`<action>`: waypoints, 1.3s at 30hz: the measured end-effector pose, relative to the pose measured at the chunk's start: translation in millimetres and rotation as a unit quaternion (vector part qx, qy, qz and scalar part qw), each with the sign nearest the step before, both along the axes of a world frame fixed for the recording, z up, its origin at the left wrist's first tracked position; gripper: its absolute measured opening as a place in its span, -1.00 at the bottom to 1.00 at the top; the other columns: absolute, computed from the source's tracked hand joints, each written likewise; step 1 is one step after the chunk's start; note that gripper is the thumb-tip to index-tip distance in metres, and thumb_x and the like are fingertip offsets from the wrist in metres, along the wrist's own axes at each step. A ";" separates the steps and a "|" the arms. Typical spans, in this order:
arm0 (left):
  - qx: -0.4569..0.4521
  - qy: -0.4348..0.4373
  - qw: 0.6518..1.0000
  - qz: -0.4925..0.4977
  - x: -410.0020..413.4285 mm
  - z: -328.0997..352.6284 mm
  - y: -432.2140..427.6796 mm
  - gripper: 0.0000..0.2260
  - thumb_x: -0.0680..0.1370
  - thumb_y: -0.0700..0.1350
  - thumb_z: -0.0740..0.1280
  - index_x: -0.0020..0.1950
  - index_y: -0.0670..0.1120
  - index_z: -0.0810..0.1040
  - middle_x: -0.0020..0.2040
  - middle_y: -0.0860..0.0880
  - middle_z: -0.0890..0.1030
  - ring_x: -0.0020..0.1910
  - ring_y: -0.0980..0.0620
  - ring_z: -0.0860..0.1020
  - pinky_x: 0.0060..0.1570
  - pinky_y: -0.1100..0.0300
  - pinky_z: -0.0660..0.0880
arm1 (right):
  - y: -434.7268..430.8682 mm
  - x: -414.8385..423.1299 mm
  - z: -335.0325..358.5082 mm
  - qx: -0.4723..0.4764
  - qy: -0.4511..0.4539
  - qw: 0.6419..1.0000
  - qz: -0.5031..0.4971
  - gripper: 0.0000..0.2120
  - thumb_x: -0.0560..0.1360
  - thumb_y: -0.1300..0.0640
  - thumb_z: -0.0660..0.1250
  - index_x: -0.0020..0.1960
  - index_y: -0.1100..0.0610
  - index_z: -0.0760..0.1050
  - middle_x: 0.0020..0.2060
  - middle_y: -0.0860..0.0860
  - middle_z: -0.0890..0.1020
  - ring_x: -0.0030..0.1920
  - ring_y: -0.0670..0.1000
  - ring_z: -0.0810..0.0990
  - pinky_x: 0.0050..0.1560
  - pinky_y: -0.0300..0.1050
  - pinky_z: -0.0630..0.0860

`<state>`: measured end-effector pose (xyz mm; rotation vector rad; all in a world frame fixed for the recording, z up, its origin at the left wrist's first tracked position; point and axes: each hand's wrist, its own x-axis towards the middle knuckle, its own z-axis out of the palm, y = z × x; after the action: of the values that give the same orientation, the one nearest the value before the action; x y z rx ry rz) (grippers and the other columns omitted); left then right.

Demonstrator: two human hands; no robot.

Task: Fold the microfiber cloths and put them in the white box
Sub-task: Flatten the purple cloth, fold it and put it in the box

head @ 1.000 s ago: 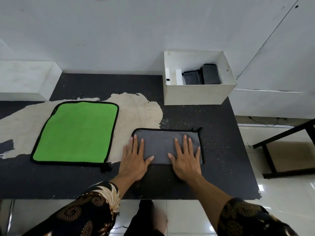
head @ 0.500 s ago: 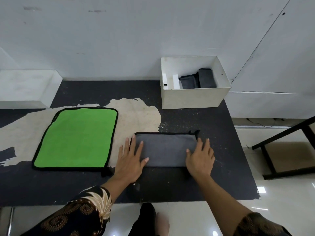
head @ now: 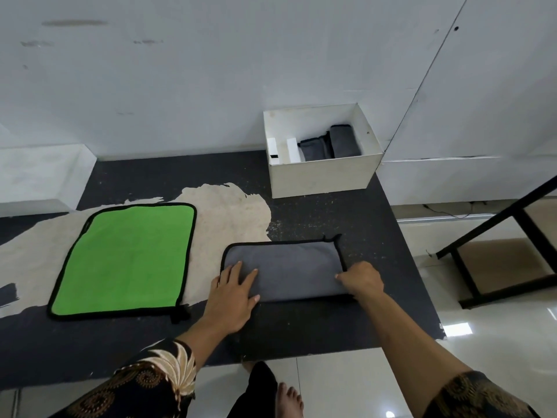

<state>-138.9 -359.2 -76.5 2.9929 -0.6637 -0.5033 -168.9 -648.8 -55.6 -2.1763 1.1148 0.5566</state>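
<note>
- The green cloth (head: 126, 257) is lying open and flat on the left of the black table (head: 301, 333), well apart from my hands. It is sitting mostly on the worn beige patch (head: 229, 212) of the tabletop.
- My left hand (head: 233, 297) is pressing flat on the left end of the grey cloth (head: 289, 267). The fingers are straight and slightly spread, holding nothing, and the palm is hanging over the cloth's near left corner.
- The grey cloth is lying near the table's front edge as a wide band with black trim. It looks folded once, with a small black loop sticking up at its far right corner.
- My right hand (head: 361, 280) is gripping the right edge of the grey cloth. The thumb is lying on top of the fabric and the fingers are curling round the edge, their tips hidden from me.
- The white box (head: 322, 173) is standing open against the wall at the far right corner of the table, well beyond the grey cloth. Folded grey cloths (head: 331, 143) are sitting in its right half.
- A black metal frame (head: 482, 236) is standing on the shiny floor to the right of the table.
</note>
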 end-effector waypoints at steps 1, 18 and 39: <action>-0.004 -0.011 1.000 0.006 0.4 2.9 -3.6 -0.45 0.61 0.17 0.17 0.56 0.08 0.15 0.55 -0.15 0.13 0.52 -0.17 0.13 0.46 -0.06 0.16 | -1.2 -2.3 -0.7 0.006 -0.003 1.000 -0.008 -0.70 0.44 -0.01 0.45 0.00 0.22 0.59 -0.10 0.09 0.62 -0.10 0.12 0.64 -0.09 -0.04 0.60; -0.422 0.362 0.719 0.417 65.6 46.8 -127.8 -0.58 0.31 -0.13 0.56 0.11 -0.23 0.59 -0.11 -0.17 0.68 -0.13 -0.10 0.66 -0.16 0.06 0.62 | 80.0 1.8 36.5 0.022 -0.281 0.944 0.171 -0.70 0.51 0.21 0.35 0.22 0.03 0.58 0.05 0.00 0.60 0.04 0.02 0.59 0.09 -0.08 0.54; -0.315 0.201 0.852 0.368 96.2 -0.8 22.2 -0.87 0.45 -0.30 0.39 -0.04 -0.20 0.67 -0.07 -0.19 0.68 -0.02 -0.19 0.63 0.04 -0.05 0.57 | 201.2 2.2 -12.7 -0.106 -0.267 0.873 0.394 -0.81 0.33 0.36 0.43 -0.11 0.16 0.60 -0.20 0.09 0.56 -0.24 0.12 0.56 -0.27 -0.03 0.50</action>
<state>-42.6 -336.9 -77.4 2.1572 0.3127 -0.6457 -166.6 -447.6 -68.2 -2.7060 -0.0475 0.1167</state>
